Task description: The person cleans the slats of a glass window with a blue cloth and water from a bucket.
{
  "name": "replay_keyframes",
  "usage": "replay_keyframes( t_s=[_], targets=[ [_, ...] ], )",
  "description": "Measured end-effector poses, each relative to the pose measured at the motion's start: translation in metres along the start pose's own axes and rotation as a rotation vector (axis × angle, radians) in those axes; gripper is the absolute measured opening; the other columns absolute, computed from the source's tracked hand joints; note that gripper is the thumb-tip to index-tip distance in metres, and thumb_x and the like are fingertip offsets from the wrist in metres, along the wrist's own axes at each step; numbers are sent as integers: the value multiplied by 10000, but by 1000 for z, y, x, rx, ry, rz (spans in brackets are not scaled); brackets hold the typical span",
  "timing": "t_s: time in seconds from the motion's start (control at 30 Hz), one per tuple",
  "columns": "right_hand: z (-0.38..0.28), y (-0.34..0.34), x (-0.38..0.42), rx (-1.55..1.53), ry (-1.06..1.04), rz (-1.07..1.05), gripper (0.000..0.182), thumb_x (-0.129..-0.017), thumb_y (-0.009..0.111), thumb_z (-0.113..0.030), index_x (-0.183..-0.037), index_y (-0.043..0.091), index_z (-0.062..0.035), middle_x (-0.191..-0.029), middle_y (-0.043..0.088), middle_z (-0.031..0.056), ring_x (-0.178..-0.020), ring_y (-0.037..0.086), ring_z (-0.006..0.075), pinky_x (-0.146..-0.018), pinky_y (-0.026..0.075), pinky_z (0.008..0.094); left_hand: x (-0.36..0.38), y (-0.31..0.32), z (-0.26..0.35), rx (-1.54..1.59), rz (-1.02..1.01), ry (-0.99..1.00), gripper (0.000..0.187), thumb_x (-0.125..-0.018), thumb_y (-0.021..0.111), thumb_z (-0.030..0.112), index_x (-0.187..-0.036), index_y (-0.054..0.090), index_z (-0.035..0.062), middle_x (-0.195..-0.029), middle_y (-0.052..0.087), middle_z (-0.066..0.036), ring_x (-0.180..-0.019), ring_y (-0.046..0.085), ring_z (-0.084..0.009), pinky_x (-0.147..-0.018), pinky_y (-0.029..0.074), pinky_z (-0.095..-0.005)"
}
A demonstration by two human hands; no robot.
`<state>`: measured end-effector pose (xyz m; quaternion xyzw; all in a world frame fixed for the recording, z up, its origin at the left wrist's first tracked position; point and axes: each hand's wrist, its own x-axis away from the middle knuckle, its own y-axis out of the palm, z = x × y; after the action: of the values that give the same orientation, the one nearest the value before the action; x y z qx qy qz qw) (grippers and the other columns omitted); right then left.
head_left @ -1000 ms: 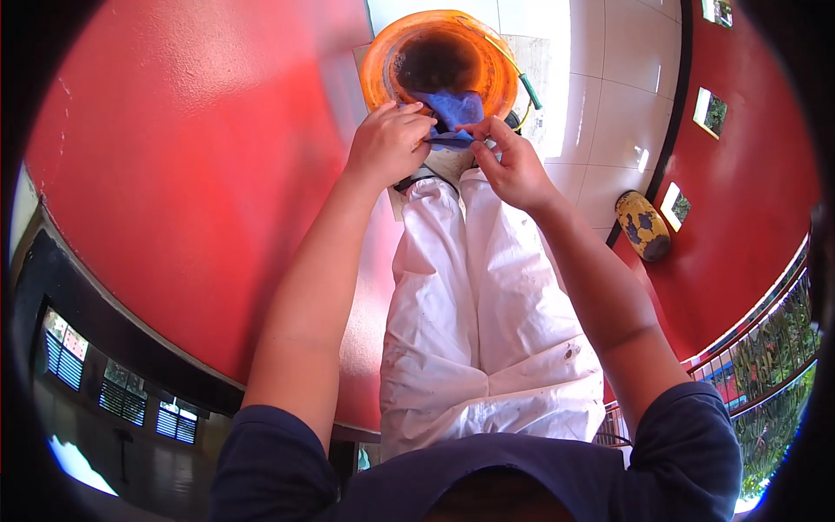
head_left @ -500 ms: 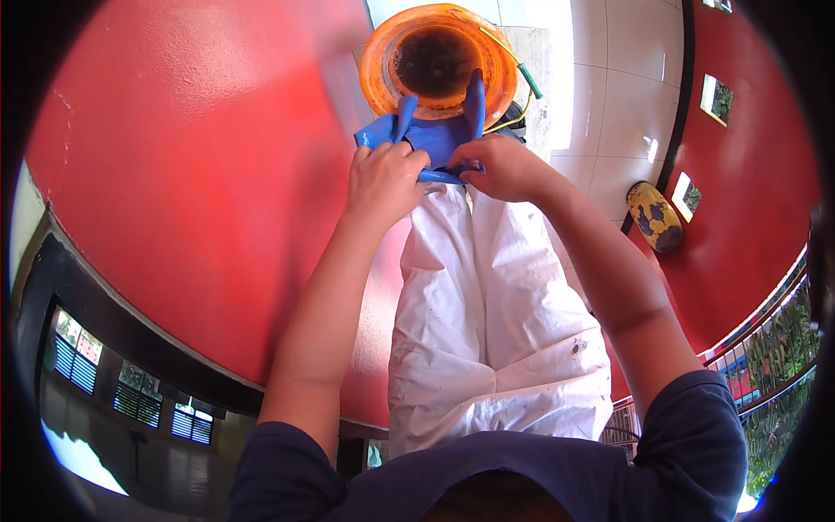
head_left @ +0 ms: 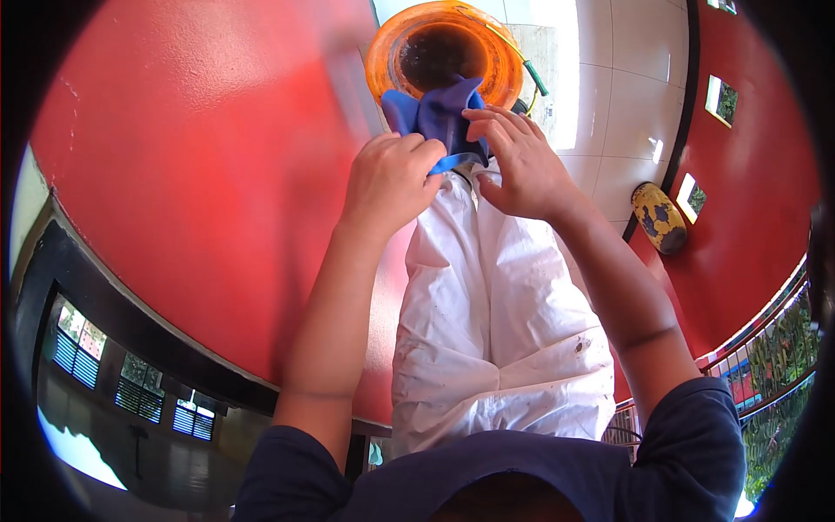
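Left hand (head_left: pixel 391 181) pinches the edge of a blue item (head_left: pixel 446 120) between thumb and curled fingers, at the bucket's (head_left: pixel 381 65) near rim. Right hand (head_left: pixel 528 170) alongside, fingers loosely spread; contact cannot be told.

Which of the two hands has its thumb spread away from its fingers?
The right hand: its thumb stands well apart from its fingers. The left hand differs, its fingers curled onto the blue, limp, thin item.

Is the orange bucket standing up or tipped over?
Standing up. The camera, looking down, sees into the orange bucket's round open mouth, and its green handle grip hangs at one side.
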<state>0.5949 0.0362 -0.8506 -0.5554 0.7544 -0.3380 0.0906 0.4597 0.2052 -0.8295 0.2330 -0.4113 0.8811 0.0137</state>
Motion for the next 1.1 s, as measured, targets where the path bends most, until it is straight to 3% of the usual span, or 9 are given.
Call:
replay_keyframes(
  t_s=[0.17, 0.3, 0.4, 0.5, 0.6, 0.73, 0.87, 1.0, 1.1],
  targets=[
    [-11, 11, -8, 182, 52, -94, 250, -772, 670, -93, -1010, 696, -166, -941, 684, 0, -1052, 638, 223, -1086, 357, 611, 3, -6, 23, 9, 64, -126, 258, -712, 771, 129, -952, 677, 119, -866, 676, -65, -757, 674, -285, -652, 541, -410],
    [-14, 4, -11, 66, 29, 46, 356, -718, 708, -45, -1048, 684, -177, -876, 661, 21, -932, 647, 238, -1078, 376, 529, 11, 2, -13, 17, 199, -74, 192, -712, 766, 111, -884, 682, 97, -840, 681, -79, -759, 669, -300, -658, 532, -425],
    [-22, 2, -8, 238, 58, 20, 370, -771, 701, -122, -1132, 676, -200, -912, 691, 11, -1039, 642, 233, -1054, 363, 652, 11, 0, -7, 170, 207, -106, 139, -720, 758, 95, -816, 664, 59, -790, 668, -116, -769, 653, -330, -656, 512, -441],
    [-37, 0, -8, 254, -51, 140, 441, -763, 719, -112, -1189, 654, -205, -885, 687, 24, -966, 659, 248, -978, 453, 556, 7, -6, 23, 210, 125, -115, 171, -729, 768, 53, -853, 656, 18, -803, 656, -136, -785, 668, -311, -657, 509, -399],
    [-34, 1, -2, -27, 5, 105, 478, -753, 729, -96, -1213, 647, -197, -864, 683, 38, -877, 672, 263, -882, 519, 443, 7, -1, 34, 736, 207, -105, 185, -698, 760, 30, -793, 602, 22, -840, 669, -141, -806, 682, -300, -698, 531, -368],
    [-43, -21, -2, -166, 41, 158, 333, -684, 782, -88, -1002, 696, -137, -827, 667, 48, -771, 666, 263, -686, 543, 374, 23, 44, 15, 1475, 447, -295, 399, -743, 738, -87, -1104, 626, 42, -1225, 620, -78, -1119, 639, -246, -967, 515, -362],
    [-47, -29, -2, -300, 60, 174, 251, -694, 789, -36, -912, 683, -100, -783, 640, 65, -702, 651, 259, -637, 532, 341, 3, 64, 0, 743, 301, -211, 453, -742, 760, -24, -1173, 646, 58, -1170, 687, -115, -1112, 652, -210, -948, 493, -323],
    [-46, -20, 1, -459, 342, 330, 216, -736, 757, 3, -929, 679, -53, -822, 667, 102, -735, 686, 213, -674, 532, 293, -15, 90, -5, 1044, 667, -561, 277, -868, 686, 3, -1142, 678, 35, -1088, 718, -100, -1033, 689, -194, -894, 540, -326],
    [-42, -10, 0, -656, 345, 283, 245, -758, 716, 24, -995, 691, -30, -905, 702, 123, -818, 714, 203, -735, 542, 285, -19, 95, 13, 897, 591, -221, 346, -812, 731, 1, -1151, 672, 35, -1105, 707, -116, -1020, 693, -230, -903, 533, -332]
  ],
)
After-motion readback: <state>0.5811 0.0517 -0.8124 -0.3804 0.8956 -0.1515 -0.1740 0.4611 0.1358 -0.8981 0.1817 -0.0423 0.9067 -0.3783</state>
